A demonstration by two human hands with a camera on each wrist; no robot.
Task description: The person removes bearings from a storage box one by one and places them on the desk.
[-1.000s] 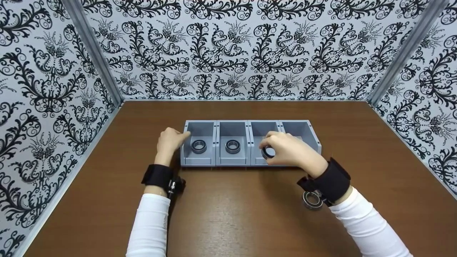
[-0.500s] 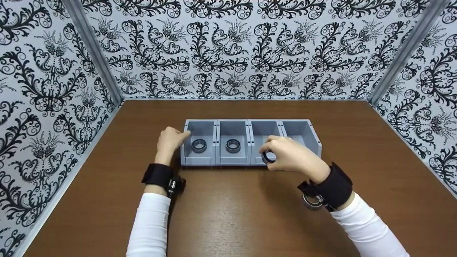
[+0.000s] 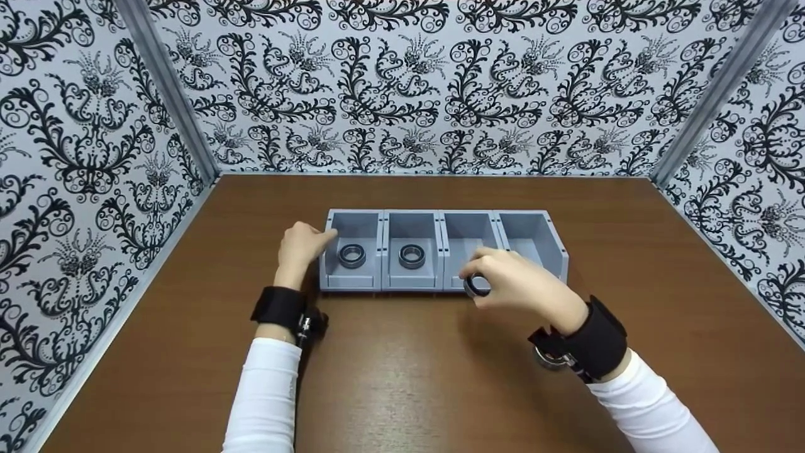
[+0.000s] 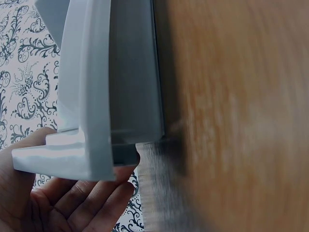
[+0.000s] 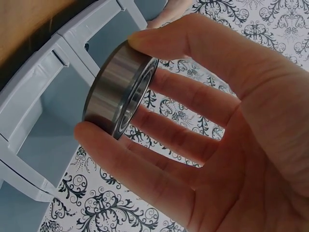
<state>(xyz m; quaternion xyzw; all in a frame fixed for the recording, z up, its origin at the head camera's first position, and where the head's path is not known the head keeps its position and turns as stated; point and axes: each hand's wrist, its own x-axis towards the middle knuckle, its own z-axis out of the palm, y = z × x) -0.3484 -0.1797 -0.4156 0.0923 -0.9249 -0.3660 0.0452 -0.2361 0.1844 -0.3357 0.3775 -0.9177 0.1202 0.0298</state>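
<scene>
Pinching a bearing by its rim in the half-curled right hand, and gripping the left end of the grey bin row with the curled left hand. Apparently at a transfer step by the front lip of the third compartment from the left, probably calling for a steady hold past that edge. Up close, looks shiny-banded outside, dark-ringed on the face, open-centred, tilted.

Head view bright. Soft glare on table. Left wrist view: table blurred.
</scene>
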